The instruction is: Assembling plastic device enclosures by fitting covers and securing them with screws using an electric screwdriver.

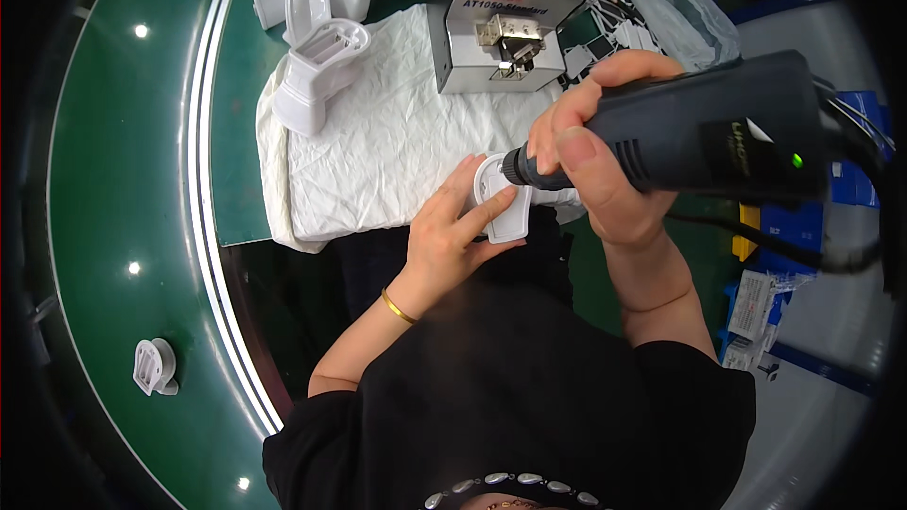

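Observation:
Wrapped round a black electric screwdriver (699,132), my right hand (605,142) holds it nearly level, with a small green light glowing at its rear. The screwdriver's tip meets the upper part of a white plastic housing (510,219); the bit itself is hidden. My left hand (453,217) grips that housing from the left, with fingers along its side and across its face. The part is at the near edge of a white cloth (378,170). More white plastic housings (321,71) of similar shape stand at the cloth's far left corner and beyond it.
A grey metal machine (501,28) stands at the far side of the cloth. Right of it lie small black and white parts (614,33) and a clear plastic bag (685,14). Another white housing (155,365) sits on the green belt at left. Blue bins (794,236) are at right.

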Demonstrator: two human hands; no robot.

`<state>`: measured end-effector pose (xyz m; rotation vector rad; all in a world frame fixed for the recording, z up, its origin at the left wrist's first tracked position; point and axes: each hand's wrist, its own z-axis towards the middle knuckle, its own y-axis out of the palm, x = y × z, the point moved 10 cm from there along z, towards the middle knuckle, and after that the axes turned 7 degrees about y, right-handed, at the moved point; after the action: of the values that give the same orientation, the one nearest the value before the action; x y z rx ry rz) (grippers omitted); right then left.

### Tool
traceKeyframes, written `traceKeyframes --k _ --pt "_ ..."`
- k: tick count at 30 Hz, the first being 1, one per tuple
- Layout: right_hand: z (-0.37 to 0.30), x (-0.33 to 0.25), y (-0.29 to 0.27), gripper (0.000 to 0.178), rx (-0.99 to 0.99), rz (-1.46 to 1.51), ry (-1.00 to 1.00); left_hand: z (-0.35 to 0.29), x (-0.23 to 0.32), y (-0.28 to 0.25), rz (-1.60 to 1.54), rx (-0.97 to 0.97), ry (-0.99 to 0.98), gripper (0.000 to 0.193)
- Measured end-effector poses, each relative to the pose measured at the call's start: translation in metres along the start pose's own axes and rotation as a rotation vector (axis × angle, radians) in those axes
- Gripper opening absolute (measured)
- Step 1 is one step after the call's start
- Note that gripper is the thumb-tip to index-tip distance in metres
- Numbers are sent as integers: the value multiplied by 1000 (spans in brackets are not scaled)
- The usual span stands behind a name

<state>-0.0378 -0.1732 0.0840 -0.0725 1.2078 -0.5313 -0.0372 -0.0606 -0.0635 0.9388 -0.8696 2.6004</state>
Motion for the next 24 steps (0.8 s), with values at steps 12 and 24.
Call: traceKeyframes --k 12,24 --pt "-89 226 -282 33 905 223 638 22 50 -5 223 -374 270 36" --pt "-118 302 -323 36 973 -123 685 67 -8 -186 475 255 81 49"
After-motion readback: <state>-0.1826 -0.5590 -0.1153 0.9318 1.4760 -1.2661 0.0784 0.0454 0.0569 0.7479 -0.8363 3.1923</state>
